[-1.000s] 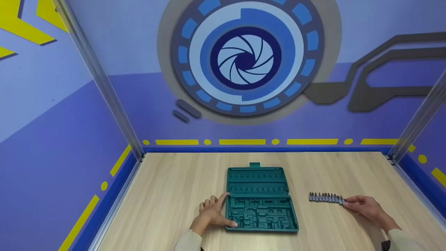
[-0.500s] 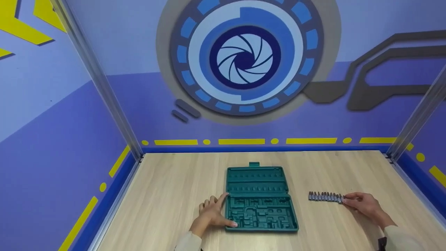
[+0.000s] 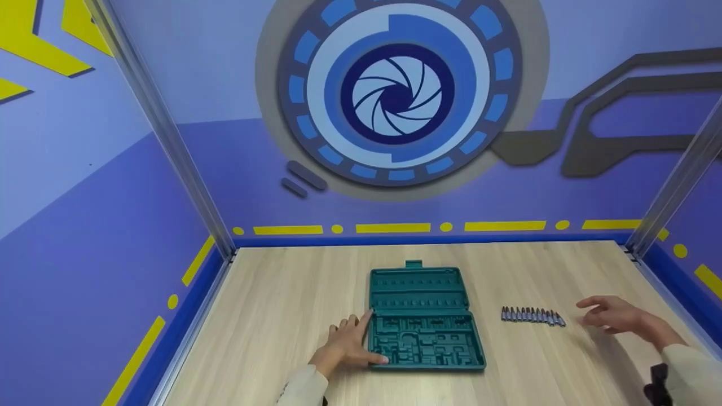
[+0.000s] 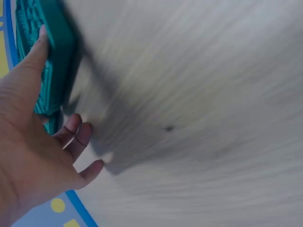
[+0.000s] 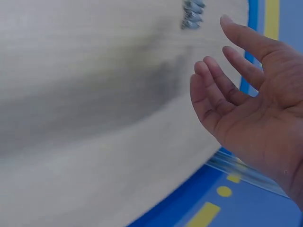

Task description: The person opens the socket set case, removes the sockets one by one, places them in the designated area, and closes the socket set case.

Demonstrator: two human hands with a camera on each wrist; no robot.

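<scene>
**Left hand on the green case, right hand loose beside the bits**

The left hand [image 3: 347, 347] is laid against the left edge of the open green tool case [image 3: 423, 321], which lies flat on the wooden counter [image 3: 271, 316]. The forefinger is stretched along the case's side near the hinge line and the thumb is pressed against the near left corner; the other fingers are rested on the counter just outside the case. Nothing is clasped by this grip: its fingers are straight.

The right hand [image 3: 617, 317] is held just above the counter with relaxed, spread fingers, and nothing is held in its grip. A row of small metal bits [image 3: 533, 316] is laid side by side on the counter just to the left of its fingertips, apart from them, between that hand and the case.
</scene>
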